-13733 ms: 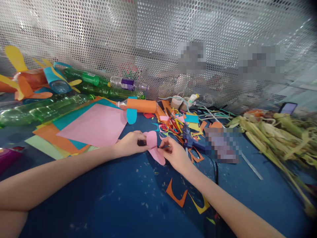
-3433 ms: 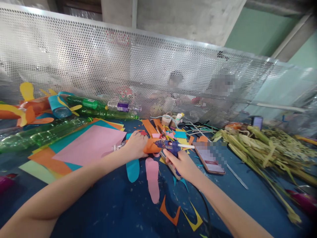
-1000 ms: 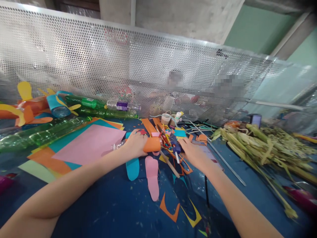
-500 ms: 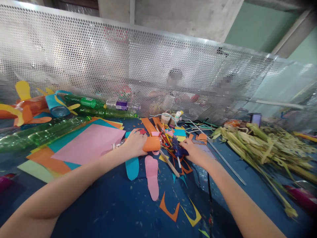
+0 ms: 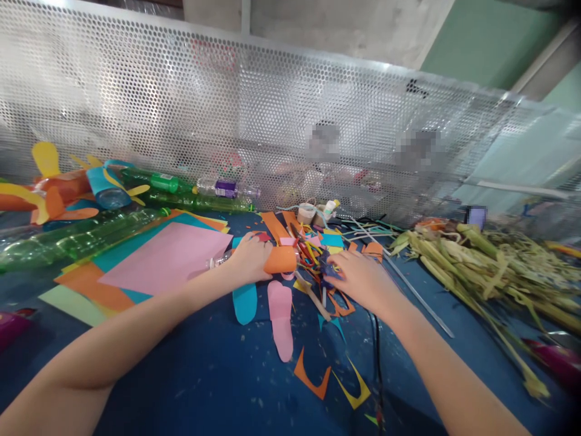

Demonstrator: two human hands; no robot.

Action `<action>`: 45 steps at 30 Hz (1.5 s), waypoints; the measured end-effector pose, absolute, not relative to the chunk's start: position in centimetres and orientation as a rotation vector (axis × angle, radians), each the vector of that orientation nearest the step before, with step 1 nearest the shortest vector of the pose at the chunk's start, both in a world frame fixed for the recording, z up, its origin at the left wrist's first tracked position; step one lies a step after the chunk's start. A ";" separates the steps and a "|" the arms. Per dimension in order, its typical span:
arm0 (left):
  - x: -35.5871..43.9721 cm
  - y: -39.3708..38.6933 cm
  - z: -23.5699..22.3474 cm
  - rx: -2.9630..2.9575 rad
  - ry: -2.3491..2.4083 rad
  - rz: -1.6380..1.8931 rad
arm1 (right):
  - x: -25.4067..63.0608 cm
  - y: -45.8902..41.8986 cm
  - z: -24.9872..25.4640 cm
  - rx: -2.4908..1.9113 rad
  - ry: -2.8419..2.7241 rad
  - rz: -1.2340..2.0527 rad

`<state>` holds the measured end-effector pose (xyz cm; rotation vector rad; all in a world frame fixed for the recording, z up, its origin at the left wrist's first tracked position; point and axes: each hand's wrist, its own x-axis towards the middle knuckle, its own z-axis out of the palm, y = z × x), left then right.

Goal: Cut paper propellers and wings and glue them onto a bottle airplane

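My left hand (image 5: pixel 249 260) is wrapped round a clear plastic bottle (image 5: pixel 220 259) lying on its side, with an orange paper band (image 5: pixel 280 259) about it. A rounded blue paper strip (image 5: pixel 246 304) sticks out from under the bottle towards me. At the scrap pile, my right hand (image 5: pixel 363 277) has its thumb and fingers curled round a dark blue glue gun (image 5: pixel 327 266), mostly hidden by the hand. A white glue stick (image 5: pixel 324 297) points from the gun towards me. Between my arms lies a pink rounded paper piece (image 5: pixel 281 321).
Coloured paper sheets (image 5: pixel 166 254) lie left, near green bottles (image 5: pixel 91 236) and paper-trimmed bottles (image 5: pixel 109 189). Orange (image 5: pixel 313 375) and yellow (image 5: pixel 356 384) offcuts lie in front. A black cord (image 5: pixel 377 351) runs towards me. Dried husks (image 5: pixel 481 278) lie right; a perforated metal screen (image 5: pixel 281 109) stands behind.
Earlier my right hand held the glue gun up by the orange band; it then went down onto the scraps. Now my right hand covers more of it. My left hand stays on the bottle.
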<state>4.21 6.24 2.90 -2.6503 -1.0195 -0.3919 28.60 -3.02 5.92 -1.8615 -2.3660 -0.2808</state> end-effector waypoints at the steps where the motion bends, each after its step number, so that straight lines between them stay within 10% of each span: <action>1: 4.2 6.2 3.0 -2.649 -1.028 -0.384 | 27.3 -3.4 6.0 -1.788 -2.353 -0.177; 16: 4.3 6.3 3.0 -2.679 -1.034 -0.380 | 21.7 -5.0 4.2 -1.221 -2.325 0.712; 26: 4.4 4.7 4.5 -2.681 -1.022 -0.263 | 27.9 -2.0 6.5 -1.264 -1.645 0.370; 45: 4.0 4.9 3.5 -2.809 -0.937 -0.237 | 26.8 -2.7 6.1 -1.049 -1.454 1.033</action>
